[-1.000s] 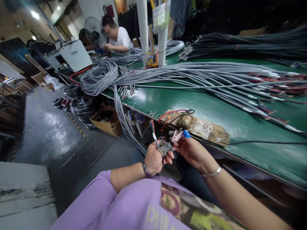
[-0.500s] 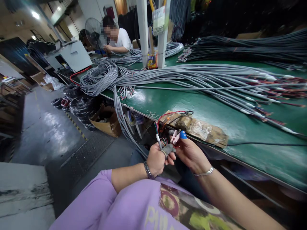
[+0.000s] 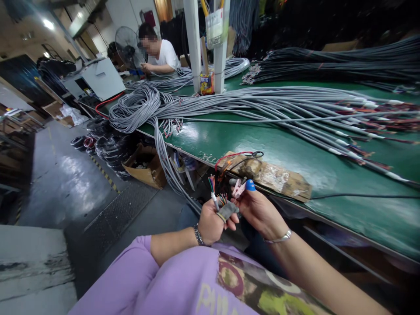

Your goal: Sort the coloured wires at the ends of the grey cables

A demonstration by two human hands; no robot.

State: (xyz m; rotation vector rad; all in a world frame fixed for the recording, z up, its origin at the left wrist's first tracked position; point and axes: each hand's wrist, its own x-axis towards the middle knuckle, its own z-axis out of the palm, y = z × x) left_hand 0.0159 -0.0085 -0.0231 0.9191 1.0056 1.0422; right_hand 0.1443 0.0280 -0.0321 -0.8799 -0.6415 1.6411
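My left hand (image 3: 211, 223) is closed around a grey cable (image 3: 214, 203) just below its stripped end. Coloured wires (image 3: 212, 184) fan upward from the white sleeve on that cable, and a second tuft of thin wire ends (image 3: 223, 199) shows beside it. A grey cloth cover (image 3: 227, 211) wraps a digit of this hand. Close on the right, my right hand (image 3: 257, 210), with blue wrapping on the thumb tip, pinches a small pale pink clip (image 3: 239, 188). The clip's tip is near the wires; whether it touches them is unclear.
A taped cardboard piece (image 3: 275, 178) with red and black leads lies at the edge of the green table (image 3: 203, 135). Behind it spread grey cables (image 3: 249, 103) and a coil (image 3: 138, 109). An open carton (image 3: 144, 168) sits below. Another person (image 3: 166, 57) works farther back.
The cable end in my left hand has shifted slightly left and down, and its coloured wires now stand apart from the red lead. My right hand keeps its pinch on the clip.
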